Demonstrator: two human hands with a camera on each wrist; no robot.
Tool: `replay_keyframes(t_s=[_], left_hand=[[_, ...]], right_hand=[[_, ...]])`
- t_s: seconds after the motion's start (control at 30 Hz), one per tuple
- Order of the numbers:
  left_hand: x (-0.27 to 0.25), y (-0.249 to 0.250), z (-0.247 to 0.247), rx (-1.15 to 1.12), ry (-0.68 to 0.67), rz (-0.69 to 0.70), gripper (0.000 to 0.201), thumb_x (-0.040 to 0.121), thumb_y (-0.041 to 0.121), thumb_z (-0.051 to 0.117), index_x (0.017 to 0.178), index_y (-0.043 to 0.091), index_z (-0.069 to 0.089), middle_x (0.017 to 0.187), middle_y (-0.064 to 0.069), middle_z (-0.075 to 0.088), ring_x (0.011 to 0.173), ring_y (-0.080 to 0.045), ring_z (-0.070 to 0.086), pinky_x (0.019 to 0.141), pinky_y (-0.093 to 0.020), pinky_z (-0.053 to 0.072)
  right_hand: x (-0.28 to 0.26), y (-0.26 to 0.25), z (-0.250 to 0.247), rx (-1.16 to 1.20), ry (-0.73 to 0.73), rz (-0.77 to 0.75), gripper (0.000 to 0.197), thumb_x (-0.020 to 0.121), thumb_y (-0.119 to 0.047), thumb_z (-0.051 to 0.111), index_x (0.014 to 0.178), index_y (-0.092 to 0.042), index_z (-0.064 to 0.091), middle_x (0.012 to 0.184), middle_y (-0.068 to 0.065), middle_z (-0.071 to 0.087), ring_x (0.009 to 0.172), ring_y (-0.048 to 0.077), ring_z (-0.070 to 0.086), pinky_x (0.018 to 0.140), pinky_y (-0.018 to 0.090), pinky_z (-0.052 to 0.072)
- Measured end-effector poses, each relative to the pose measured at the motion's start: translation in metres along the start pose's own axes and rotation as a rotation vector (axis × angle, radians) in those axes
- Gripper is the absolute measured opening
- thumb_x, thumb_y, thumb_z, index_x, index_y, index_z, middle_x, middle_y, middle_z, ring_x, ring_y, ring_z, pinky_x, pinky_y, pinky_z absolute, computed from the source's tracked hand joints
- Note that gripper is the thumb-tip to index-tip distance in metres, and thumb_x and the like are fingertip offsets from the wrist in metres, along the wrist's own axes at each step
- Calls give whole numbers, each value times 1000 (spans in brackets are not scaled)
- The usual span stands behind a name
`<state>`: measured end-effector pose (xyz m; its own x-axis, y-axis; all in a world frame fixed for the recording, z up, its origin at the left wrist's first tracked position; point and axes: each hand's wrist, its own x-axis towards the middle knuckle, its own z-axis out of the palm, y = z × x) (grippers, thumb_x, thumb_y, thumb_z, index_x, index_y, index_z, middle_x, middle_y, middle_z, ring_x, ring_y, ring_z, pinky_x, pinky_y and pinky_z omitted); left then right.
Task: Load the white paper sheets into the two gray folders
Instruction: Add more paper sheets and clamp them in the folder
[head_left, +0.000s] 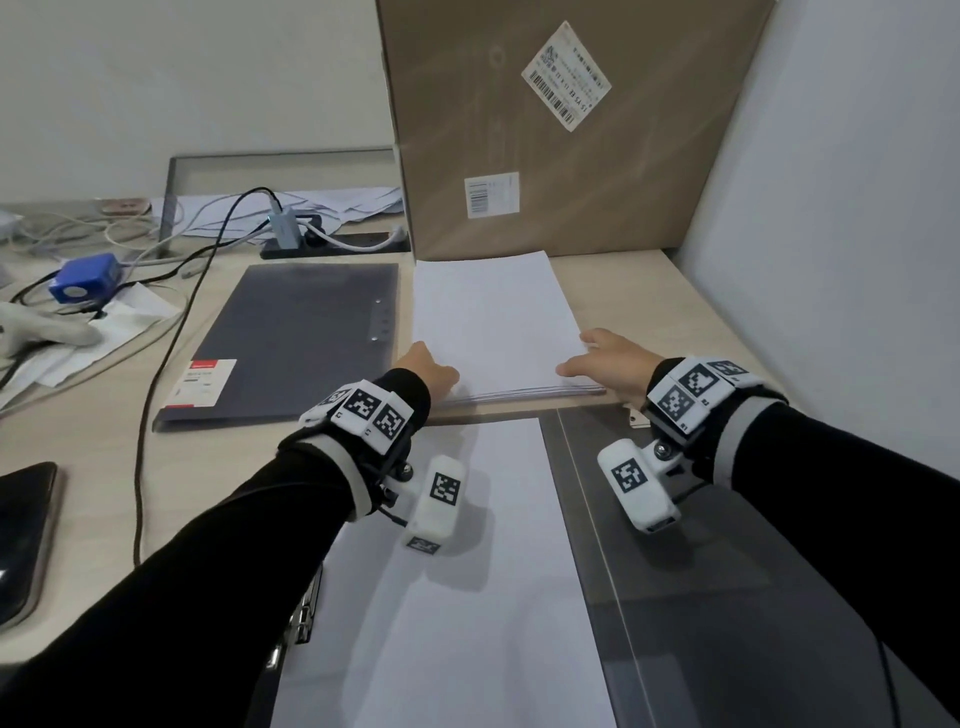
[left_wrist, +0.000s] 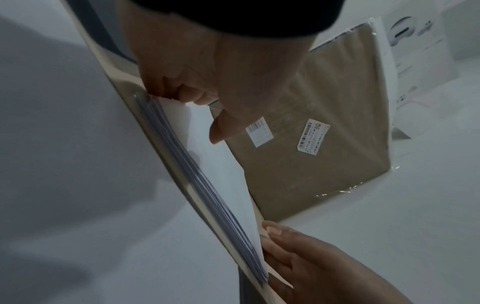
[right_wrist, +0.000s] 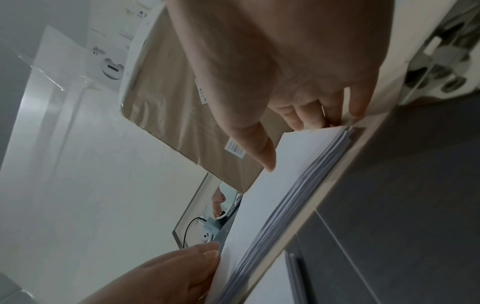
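At the far left of our desk (head_left: 613, 270), a phone (head_left: 26, 540) and a tangle of cables (head_left: 156, 364) lie well clear of the work. Next comes the closed folder (head_left: 301, 338), flat and, in our judgement, not yet loaded; nothing white shows at its edges. Just beside it sits the loose paper stack (head_left: 493, 322), its far end near the cardboard box (head_left: 561, 130) leaning against the wall. Our left hand (head_left: 423, 371) takes the stack's near left corner, fingers curled under the edges and thumb on top, as the left wrist view shows. Our right hand (head_left: 608, 364) holds the near right corner the same way, thumb on the top sheet and fingers tucked at the side. Nearest us, the open folder (head_left: 727, 597) already carries a white sheet (head_left: 467, 597) on its left half, with a metal clip (head_left: 304, 613) at its edge. We judge the job partly done: sheets remain to be lifted from the stack, and the second folder has yet to be opened and filled.
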<state>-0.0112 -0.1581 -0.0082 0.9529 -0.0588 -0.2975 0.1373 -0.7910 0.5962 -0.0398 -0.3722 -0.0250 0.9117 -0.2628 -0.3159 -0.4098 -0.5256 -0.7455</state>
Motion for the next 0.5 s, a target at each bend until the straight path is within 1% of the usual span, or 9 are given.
replay_keyframes(t_s=[0.07, 0.13, 0.2, 0.27, 0.33, 0.37, 0.4, 0.47, 0.5], left_hand=[[0, 0, 2, 45, -22, 3, 56, 93, 20, 49, 140, 0, 30, 145, -15, 39, 128, -30, 45, 81, -26, 33], [-1, 1, 3, 55, -38, -9, 56, 92, 23, 49, 140, 0, 32, 140, -14, 43, 121, -30, 48, 80, -27, 34], [-2, 1, 3, 36, -28, -7, 48, 92, 21, 48, 134, -2, 39, 109, -9, 52, 100, -26, 49, 78, -26, 33], [-3, 2, 4, -4, -1, -3, 44, 93, 19, 47, 130, -3, 43, 78, -1, 43, 91, -22, 41, 78, -24, 31], [-5, 4, 3, -22, 7, -7, 44, 93, 19, 47, 131, -3, 42, 68, 4, 33, 91, -20, 39, 78, -24, 30], [-5, 4, 3, -29, 3, -14, 45, 94, 19, 47, 132, -3, 41, 70, 3, 36, 91, -20, 39, 78, -25, 30], [-6, 4, 2, -37, 3, -25, 46, 94, 19, 46, 134, -3, 40, 78, 1, 42, 92, -20, 39, 78, -25, 30], [-6, 5, 1, -79, 4, -33, 50, 94, 19, 46, 139, -2, 35, 107, -11, 50, 103, -26, 47, 83, -30, 36], [-6, 5, -1, -101, 22, -27, 52, 94, 18, 46, 141, -1, 32, 126, -15, 50, 116, -29, 48, 92, -32, 38]], right_hand=[[1, 1, -1, 2, -13, 5, 80, 84, -25, 66, 149, -7, 22, 155, 7, 28, 141, 23, 31, 115, 36, 27], [1, 2, -2, 4, -29, 12, 82, 84, -27, 66, 149, -8, 20, 156, 6, 26, 142, 23, 29, 115, 37, 28], [-3, 1, -2, -4, -49, 27, 83, 83, -30, 66, 149, -9, 21, 155, 5, 28, 141, 23, 31, 114, 39, 29], [-7, -1, -3, -22, -59, 33, 88, 76, -38, 68, 148, -11, 24, 153, 3, 32, 139, 24, 34, 113, 42, 32], [-5, 2, -4, -32, -62, 34, 101, 60, -48, 69, 145, -11, 29, 150, 4, 37, 135, 24, 39, 111, 43, 35], [-2, 4, -4, -31, -65, 38, 106, 54, -51, 68, 144, -11, 30, 149, 5, 39, 134, 24, 41, 110, 43, 36], [-3, 3, -4, -32, -68, 40, 106, 54, -51, 68, 144, -11, 30, 148, 5, 40, 134, 24, 41, 110, 43, 36], [-9, -1, -3, -42, -71, 46, 96, 70, -45, 69, 147, -9, 24, 151, 5, 36, 136, 25, 37, 112, 42, 33], [-10, -2, -2, -47, -70, 49, 92, 76, -42, 68, 148, -8, 21, 152, 6, 33, 138, 25, 35, 113, 41, 32]])
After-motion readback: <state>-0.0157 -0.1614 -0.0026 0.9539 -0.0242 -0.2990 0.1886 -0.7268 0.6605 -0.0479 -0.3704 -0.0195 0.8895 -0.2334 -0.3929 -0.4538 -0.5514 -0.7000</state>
